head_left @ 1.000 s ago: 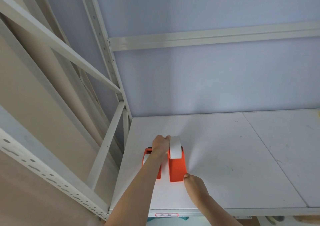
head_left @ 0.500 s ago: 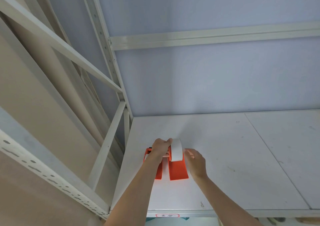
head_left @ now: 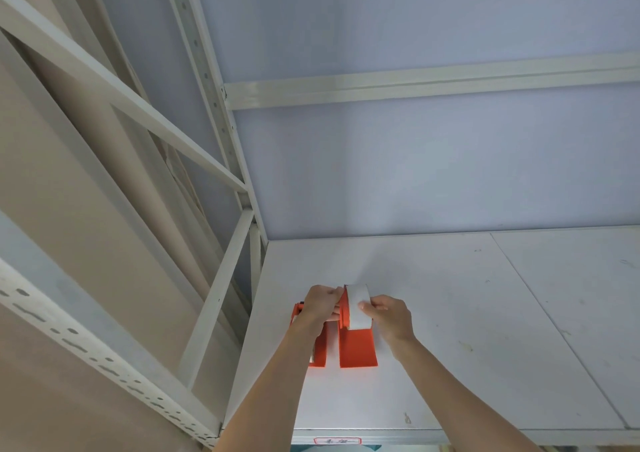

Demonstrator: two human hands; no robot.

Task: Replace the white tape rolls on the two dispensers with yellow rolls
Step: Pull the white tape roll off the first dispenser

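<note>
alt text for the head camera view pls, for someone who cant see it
Two bare hands work on a white tape roll mounted on the right of two orange tape dispensers standing side by side on a white shelf. The right hand grips the roll's front; the left hand holds its left side, hiding most of the other dispenser.

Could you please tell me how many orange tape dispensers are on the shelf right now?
2. One orange tape dispenser stands under the right hand; the other dispenser sits beside it, largely hidden by the left hand.
</note>
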